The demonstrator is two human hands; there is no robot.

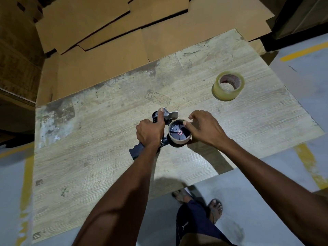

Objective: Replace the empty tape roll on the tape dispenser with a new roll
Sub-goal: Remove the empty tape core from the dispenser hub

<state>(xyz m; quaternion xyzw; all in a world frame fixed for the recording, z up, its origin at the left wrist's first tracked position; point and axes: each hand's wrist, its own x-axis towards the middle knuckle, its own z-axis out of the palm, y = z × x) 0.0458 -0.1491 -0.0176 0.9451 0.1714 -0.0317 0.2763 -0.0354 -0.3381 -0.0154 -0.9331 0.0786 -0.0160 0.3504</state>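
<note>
Forearms (124, 183) fill bottom of view, both aimed at same spot. Left hand (150, 130) wraps tape dispenser (135, 151), thumb laid along front end, holding it down on table (106, 121). Right hand (204, 128) pinches rim of empty core (179, 140), thumb inside, fingers outside; core sits on hub. Looks like core-removal step. Next move probably needs straight pull off hub, left bracing. New roll (223, 94) lies well off right and beyond, untouched.

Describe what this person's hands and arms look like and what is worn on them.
The left hand and right hand are bare: no gloves, and no rings on the fingers that show. The left forearm and right forearm are bare to the frame's edge: no sleeve, watch or bracelet in view.
</note>
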